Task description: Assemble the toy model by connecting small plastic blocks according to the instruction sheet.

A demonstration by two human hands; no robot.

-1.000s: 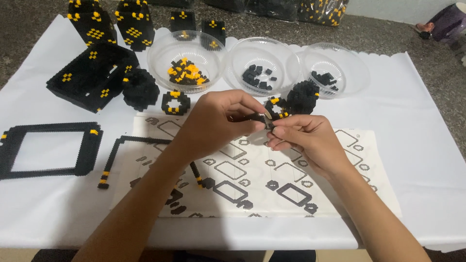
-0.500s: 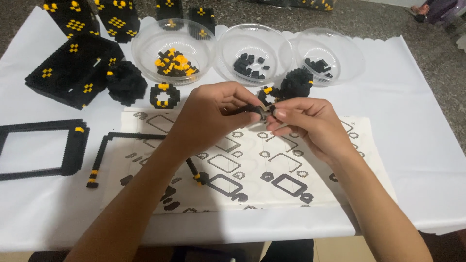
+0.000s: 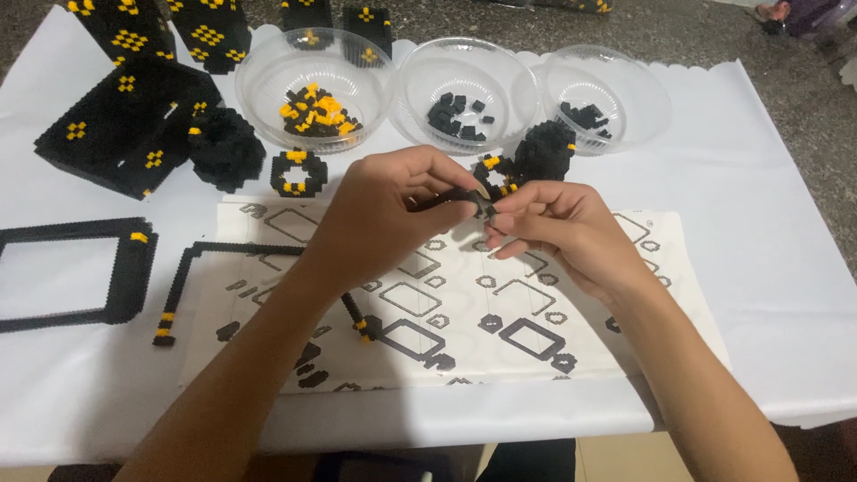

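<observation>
in the head view, the left hand (image 3: 393, 210) and the right hand (image 3: 558, 228) meet above a printed instruction sheet (image 3: 625, 312), fingertips pinched together on a small black block piece (image 3: 478, 203) held between them. both hands are closed on that piece; it sits at the fingertips, clear of the sheet. just beyond the left hand lies a black and yellow ring (image 3: 297, 172), and farther off a clear bowl of yellow and black bits (image 3: 312, 85). beyond the right hand stands a black rounded block figure (image 3: 544, 152), with two more clear bowls (image 3: 464, 94) of black bits behind it. well off to the left hand's outer side lies a black rectangular frame (image 3: 71, 272) on the white cloth (image 3: 768, 223).
</observation>
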